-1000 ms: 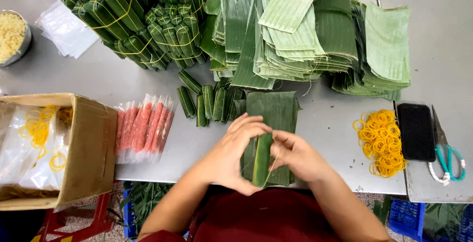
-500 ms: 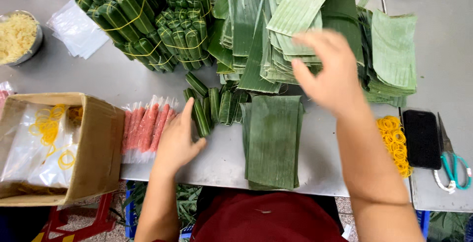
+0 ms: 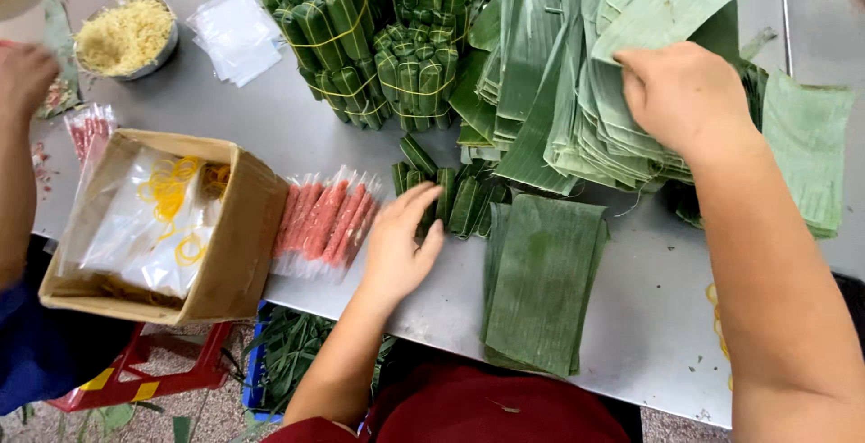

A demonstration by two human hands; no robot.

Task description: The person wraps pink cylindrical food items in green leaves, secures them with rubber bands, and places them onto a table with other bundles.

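Observation:
My left hand rests on the steel table with fingers apart, fingertips touching a loose row of small leaf-wrapped rolls and lying beside a row of pink sausages in clear sleeves. My right hand is stretched out to the back, palm down on a stack of cut banana-leaf strips; whether it grips a strip I cannot tell. A dark green stack of folded leaf sheets lies flat in front of me between the two hands.
Bundles of wrapped rolls tied with yellow bands stand at the back. A cardboard box with plastic bags and yellow rubber bands sits left. A metal bowl of shredded yellow filling, clear bags and another person's hand are far left.
The wrapped roll my hands held a second ago has been set down among the loose rolls. My right hand has reached out onto the leaf-strip stack; my left has settled near the sausages.

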